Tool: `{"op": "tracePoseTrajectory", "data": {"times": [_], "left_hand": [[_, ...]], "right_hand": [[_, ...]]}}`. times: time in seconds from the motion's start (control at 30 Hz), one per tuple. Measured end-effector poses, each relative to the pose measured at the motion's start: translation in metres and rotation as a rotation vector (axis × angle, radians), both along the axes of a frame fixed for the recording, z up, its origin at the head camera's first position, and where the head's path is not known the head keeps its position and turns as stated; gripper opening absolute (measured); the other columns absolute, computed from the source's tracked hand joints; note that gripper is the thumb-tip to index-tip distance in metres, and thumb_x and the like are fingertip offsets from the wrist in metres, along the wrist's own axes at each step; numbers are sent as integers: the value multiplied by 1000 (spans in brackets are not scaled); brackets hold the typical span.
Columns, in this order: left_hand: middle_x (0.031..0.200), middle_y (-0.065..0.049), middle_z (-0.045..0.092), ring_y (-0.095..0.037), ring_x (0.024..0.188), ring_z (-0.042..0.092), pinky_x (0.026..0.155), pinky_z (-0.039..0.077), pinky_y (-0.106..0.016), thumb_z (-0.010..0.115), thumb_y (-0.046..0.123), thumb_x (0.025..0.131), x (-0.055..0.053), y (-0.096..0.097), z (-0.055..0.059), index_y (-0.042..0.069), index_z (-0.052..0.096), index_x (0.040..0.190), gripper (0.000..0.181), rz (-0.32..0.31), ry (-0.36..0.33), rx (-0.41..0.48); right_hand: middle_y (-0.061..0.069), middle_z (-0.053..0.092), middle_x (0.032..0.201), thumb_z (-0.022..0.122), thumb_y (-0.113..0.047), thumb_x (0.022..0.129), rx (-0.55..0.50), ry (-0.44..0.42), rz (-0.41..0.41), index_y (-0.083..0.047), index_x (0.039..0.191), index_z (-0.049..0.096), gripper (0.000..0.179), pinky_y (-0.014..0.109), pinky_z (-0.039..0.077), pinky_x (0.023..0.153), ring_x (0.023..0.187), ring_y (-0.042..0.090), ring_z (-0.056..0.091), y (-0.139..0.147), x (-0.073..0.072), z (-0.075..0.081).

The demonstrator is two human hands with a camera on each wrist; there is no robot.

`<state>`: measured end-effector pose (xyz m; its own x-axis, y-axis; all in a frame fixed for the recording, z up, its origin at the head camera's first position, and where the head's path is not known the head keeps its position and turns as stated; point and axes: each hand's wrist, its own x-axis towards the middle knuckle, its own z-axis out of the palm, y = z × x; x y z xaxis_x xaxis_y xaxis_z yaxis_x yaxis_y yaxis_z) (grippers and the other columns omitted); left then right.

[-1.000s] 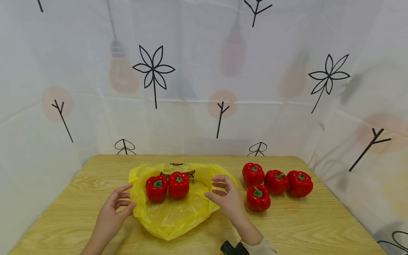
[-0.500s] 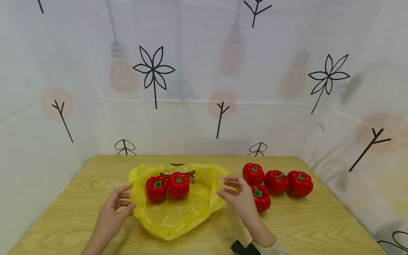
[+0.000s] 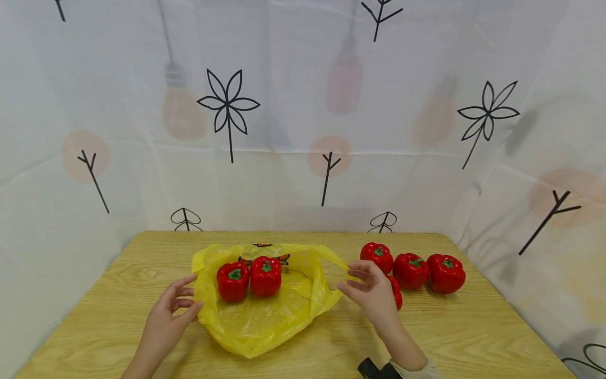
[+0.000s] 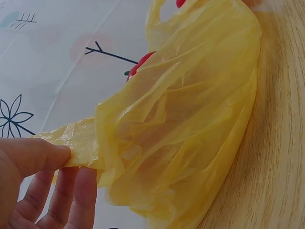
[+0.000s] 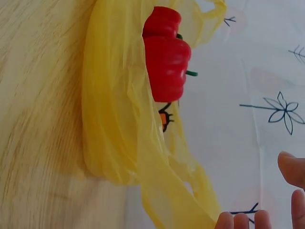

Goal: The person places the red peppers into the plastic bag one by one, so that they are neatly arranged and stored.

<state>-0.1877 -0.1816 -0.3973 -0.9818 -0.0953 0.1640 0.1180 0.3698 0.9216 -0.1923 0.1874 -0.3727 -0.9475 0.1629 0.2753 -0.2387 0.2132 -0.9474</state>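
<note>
A yellow plastic bag (image 3: 255,321) lies spread on the table with its mouth toward me. Two red bell peppers with green stems, one at left (image 3: 233,281) and one beside it (image 3: 265,276), sit inside. My left hand (image 3: 165,313) is at the bag's left edge. In the left wrist view, its thumb (image 4: 47,153) and fingers pinch the yellow handle. At the opposite side, my right hand (image 3: 371,295) touches the stretched right handle (image 3: 333,257) with its fingertips. The right wrist view shows that thumb (image 5: 291,169) apart from the fingers, with the handle running down to the fingertips.
Several more red bell peppers stand right of the bag, such as one at the far right (image 3: 445,273). One of them (image 3: 395,293) is partly hidden behind my right hand. Beneath is a wooden table (image 3: 473,331), with a patterned cloth (image 3: 284,179) behind it.
My right hand has moved to the right, drawing the bag's right handle outward, and now covers part of the nearest loose pepper. The left hand has stayed in place.
</note>
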Motion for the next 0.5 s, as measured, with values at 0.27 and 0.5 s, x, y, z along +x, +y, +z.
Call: {"op": "tracePoseTrajectory", "data": {"times": [0.27,0.5], "left_hand": [[112,-14,49,-15,87,56,66,55,-27,65,2,86,0,0,-1,14,45,133,52,4,11,4],[112,-14,49,-15,86,56,66,56,-29,64,1,86,0,0,-1,13,46,133,52,-2,20,11]], "right_hand": [[12,56,110,75,4,74,10,3,-37,2,109,55,41,24,51,82,104,27,55,10,2,4],[11,59,109,74,4,75,24,30,-38,3,109,54,39,24,51,81,98,16,57,18,5,5]]}}
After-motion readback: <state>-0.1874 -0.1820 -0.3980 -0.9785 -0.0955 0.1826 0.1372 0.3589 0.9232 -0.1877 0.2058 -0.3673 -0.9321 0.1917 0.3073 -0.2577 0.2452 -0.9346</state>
